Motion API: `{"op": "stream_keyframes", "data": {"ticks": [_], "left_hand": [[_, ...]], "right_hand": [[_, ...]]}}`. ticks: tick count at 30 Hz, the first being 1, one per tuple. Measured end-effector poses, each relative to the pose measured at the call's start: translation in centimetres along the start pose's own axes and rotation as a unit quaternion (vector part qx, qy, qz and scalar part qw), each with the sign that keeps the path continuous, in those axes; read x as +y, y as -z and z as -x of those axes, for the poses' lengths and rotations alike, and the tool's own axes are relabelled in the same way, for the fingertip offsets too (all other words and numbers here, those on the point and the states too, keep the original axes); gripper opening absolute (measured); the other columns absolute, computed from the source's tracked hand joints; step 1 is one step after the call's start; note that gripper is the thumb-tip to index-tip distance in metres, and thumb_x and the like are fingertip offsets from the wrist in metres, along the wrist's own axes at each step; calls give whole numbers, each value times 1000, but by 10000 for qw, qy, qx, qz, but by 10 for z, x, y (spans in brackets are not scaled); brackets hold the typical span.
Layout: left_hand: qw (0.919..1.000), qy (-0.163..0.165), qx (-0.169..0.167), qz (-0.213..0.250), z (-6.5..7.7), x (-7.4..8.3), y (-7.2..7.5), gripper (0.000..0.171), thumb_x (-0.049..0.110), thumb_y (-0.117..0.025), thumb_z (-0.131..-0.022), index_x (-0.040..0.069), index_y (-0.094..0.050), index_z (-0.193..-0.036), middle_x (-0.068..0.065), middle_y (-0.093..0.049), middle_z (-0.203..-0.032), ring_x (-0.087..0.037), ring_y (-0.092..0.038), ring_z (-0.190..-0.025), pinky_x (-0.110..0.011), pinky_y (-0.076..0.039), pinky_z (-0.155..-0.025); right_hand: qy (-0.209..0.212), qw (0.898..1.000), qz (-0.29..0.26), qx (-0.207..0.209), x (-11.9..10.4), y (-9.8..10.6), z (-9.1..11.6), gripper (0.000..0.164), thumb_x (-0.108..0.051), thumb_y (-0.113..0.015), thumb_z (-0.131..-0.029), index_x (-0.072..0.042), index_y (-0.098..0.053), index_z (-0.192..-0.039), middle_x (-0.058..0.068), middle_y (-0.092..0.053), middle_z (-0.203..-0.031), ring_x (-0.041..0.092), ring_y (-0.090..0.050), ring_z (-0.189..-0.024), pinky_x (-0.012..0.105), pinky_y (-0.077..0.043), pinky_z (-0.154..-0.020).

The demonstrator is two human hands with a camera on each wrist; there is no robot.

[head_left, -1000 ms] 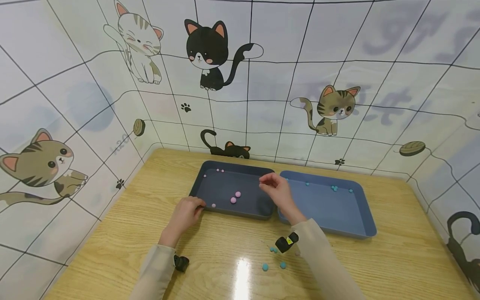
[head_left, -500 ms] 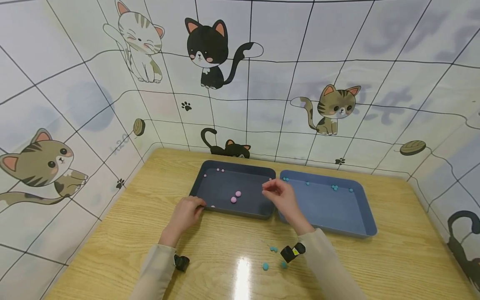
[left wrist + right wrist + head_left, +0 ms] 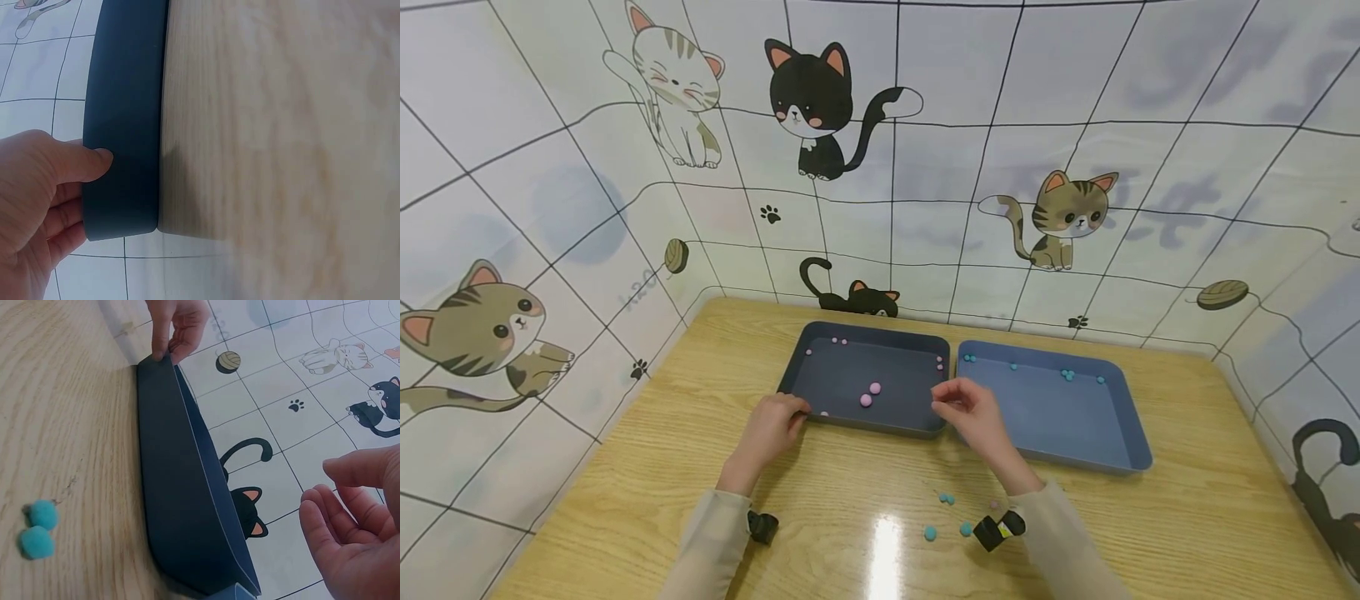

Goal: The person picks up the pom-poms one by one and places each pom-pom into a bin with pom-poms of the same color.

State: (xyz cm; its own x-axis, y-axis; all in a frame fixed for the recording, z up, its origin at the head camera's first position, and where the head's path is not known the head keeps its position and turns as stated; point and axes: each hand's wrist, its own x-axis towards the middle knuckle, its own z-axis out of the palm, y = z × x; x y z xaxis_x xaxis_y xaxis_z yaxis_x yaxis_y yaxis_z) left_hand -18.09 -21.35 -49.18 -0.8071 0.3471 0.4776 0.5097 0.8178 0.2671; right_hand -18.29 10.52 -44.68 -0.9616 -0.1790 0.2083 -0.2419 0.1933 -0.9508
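Note:
My left hand (image 3: 772, 427) holds the front left corner of a dark navy tray (image 3: 872, 427). In the left wrist view the thumb (image 3: 94, 164) presses the tray's outer wall, with the other fingers behind the rim. Inside lie two larger pink pom-poms (image 3: 876, 388) near the middle and several small ones along the edges, including a pair of small pink pom-poms (image 3: 940, 362) at the right end. My right hand (image 3: 976, 417) hovers over the gap between this tray and the blue tray (image 3: 1052, 417). Its fingers are loosely bent, thumb and fingertips apart, with nothing between them.
Several small teal pom-poms (image 3: 1068, 375) lie along the far side of the blue tray. On the wooden table (image 3: 820, 517), in front of the trays, are several teal pom-poms (image 3: 930, 533) and a small pink pom-pom (image 3: 994, 505). A cat-patterned sheet (image 3: 940, 250) stands behind.
My right hand has drawn back rightward and toward me from over the dark tray, uncovering two small pink pom-poms at its right end. The left hand stays at the corner.

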Motion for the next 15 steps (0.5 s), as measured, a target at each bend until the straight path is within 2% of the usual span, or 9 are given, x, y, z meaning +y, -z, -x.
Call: {"op": "stream_keyframes", "data": {"ticks": [9, 15], "left_hand": [[10000, 24, 4, -14, 1, 1, 0, 14, -6, -76, -71, 4, -70, -79, -7, -67, -76, -23, -63, -71, -40, -51, -70], [10000, 51, 12, -16, 1, 2, 1, 14, -6, -75, -71, 3, -70, -79, -7, -67, -76, -24, -63, -71, -41, -51, -71]], "right_hand": [[298, 9995, -28, -119, 5, 7, 13, 13, 5, -64, -85, 9, -62, -97, 22, -62, -97, 6, -58, -83, 19, -50, -70], [312, 9994, -51, -131, 7, 10, 21, 12, 5, -65, -84, 7, -62, -95, 22, -62, -96, 16, -61, -84, 20, -51, -70]]}}
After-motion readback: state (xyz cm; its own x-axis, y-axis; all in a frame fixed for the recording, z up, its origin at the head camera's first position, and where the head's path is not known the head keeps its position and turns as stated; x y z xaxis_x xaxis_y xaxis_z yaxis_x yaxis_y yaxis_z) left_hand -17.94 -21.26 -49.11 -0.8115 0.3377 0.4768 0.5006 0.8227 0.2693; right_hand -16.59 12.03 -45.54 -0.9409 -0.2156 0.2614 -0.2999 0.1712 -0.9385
